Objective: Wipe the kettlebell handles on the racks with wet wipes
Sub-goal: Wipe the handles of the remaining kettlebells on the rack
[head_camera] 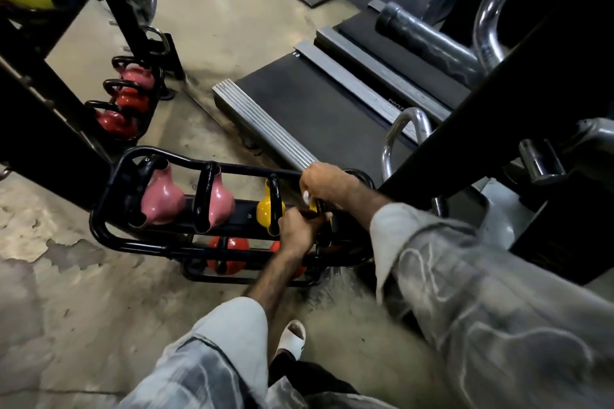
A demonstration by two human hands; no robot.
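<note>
Now — both hands on the rightmost yellow kettlebell (314, 207), top rack (109, 206) | left hand (299, 226) grips its black handle (320, 209) | right hand (324, 181) pinches white wet wipe (306, 197) against it — beside second yellow kettlebell (267, 207)

Left grip (300, 222) and right grip (324, 181) curled, near together, forearms extended.

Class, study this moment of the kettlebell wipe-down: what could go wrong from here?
1. The left hand grips the yellow kettlebell's handle where the right hand works the wipe, so that part may stay unwiped.
2. Fingers could get pinched against the rack.
</note>
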